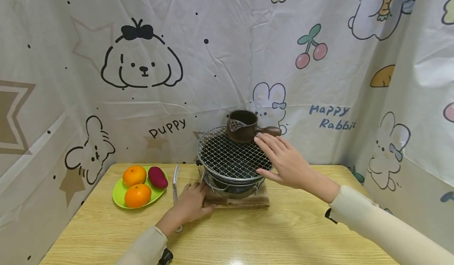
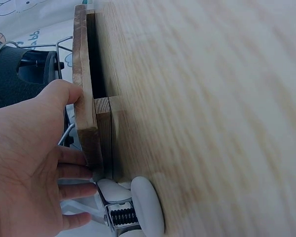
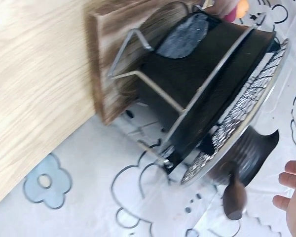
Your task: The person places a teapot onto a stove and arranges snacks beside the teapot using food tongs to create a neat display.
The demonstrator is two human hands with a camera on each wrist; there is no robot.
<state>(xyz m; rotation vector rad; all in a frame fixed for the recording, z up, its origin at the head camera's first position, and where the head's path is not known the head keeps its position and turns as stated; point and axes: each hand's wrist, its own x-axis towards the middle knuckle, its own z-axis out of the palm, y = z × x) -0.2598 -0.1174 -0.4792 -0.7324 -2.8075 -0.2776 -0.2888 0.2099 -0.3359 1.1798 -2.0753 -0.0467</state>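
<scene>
A small brown side-handled pot [image 1: 238,133] with a pouring lip stands on the wire mesh [image 1: 230,156] of a round black tabletop stove [image 3: 187,79]. My right hand [image 1: 285,162] is held over the mesh's right side, fingers extended near the pot's handle [image 1: 271,131]. A gap shows between those fingers and the handle in the right wrist view. Under the stove lies a wooden board [image 1: 244,202]. My left hand [image 1: 189,204] rests at the board's left front corner. Its thumb touches the board's front edge in the left wrist view, while the other fingers stretch out at its left end.
Metal tongs [image 1: 175,190] lie close beside my left hand. Farther left, a green plate [image 1: 118,198] bears two oranges [image 1: 137,196] and a purple sweet potato [image 1: 157,177]. A printed curtain [image 1: 220,60] hangs behind the wooden table [image 1: 301,225].
</scene>
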